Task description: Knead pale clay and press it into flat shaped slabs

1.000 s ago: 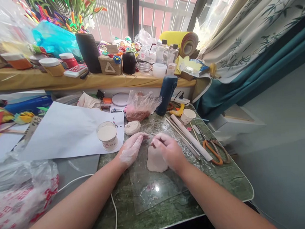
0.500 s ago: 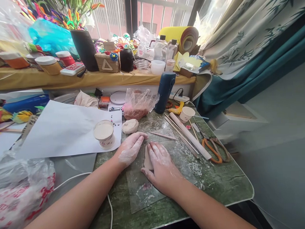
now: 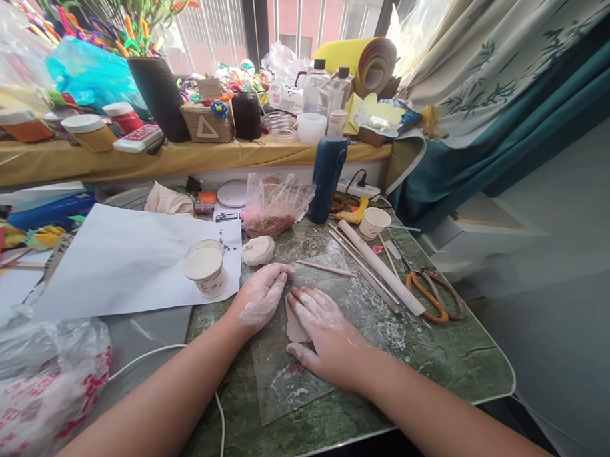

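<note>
A thin flat piece of pale dough or clay (image 3: 295,325) lies on a clear plastic sheet (image 3: 274,403). My right hand (image 3: 321,324), dusted white, rests flat over its right side with the thumb apart, hiding part of it. To its left, my left hand (image 3: 263,296), also powdery, lies on its side with the fingers loosely bent and nothing visible in them. A lump of the same pale dough (image 3: 258,251) sits just beyond the left fingers. A slim tapered stick (image 3: 325,268) lies on the sheet past my right hand.
A paper cup of white powder (image 3: 205,266) stands on white paper (image 3: 126,261). On the right lie a rolling pin (image 3: 381,267), thin sticks, scissors (image 3: 427,297) and another paper cup (image 3: 374,223). A blue bottle (image 3: 327,181) and a plastic bag of reddish material (image 3: 272,216) stand behind.
My right hand has shifted slightly right, and more of the flat dough's left side shows. My left hand stays nearly in place. The camera view has shifted slightly.
</note>
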A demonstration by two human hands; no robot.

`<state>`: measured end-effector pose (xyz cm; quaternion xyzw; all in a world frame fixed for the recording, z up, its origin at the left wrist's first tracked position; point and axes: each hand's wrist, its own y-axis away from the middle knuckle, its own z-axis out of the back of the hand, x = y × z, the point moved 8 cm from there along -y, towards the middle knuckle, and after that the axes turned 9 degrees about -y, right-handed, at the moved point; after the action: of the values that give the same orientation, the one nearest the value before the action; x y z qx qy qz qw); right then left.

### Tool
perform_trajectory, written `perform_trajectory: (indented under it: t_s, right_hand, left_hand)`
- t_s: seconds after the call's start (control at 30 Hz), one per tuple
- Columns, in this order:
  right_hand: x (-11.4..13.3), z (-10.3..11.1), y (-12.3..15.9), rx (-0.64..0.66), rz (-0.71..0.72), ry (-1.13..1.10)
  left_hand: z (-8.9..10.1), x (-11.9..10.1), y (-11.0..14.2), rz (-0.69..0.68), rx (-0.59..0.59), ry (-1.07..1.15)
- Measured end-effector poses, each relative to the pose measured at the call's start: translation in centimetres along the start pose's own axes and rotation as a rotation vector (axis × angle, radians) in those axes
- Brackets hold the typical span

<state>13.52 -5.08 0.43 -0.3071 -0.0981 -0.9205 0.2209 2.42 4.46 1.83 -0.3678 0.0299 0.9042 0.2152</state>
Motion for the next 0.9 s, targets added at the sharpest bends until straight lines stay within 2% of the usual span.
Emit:
perform_trajectory:
  t_s: [0.33, 0.53, 0.63, 0.77, 0.9]
  right_hand:
    - [0.7, 0.8, 0.8, 0.129, 0.142, -0.072]
    - [1.3, 1.6, 1.0, 0.132, 0.235, -0.139]
    - [0.9, 1.3, 1.2, 0.093, 0.197, -0.112]
    - [-0.4, 1.3, 0.9, -0.038, 0.109, -0.015]
    - [-1.3, 1.5, -0.4, -0.082, 0.063, 0.014]
  left_hand:
    - [0.0, -0.1, 0.1, -0.005, 0.005, -0.039]
    - [-0.5, -0.5, 0.2, -0.093, 0.023, -0.113]
    - [-0.8, -0.3, 0.2, -0.135, 0.007, -0.140]
    - [-1.3, -0.7, 0.0, -0.269, -0.032, -0.199]
    - [-2.3, -1.0, -1.0, -0.396, 0.000, -0.299]
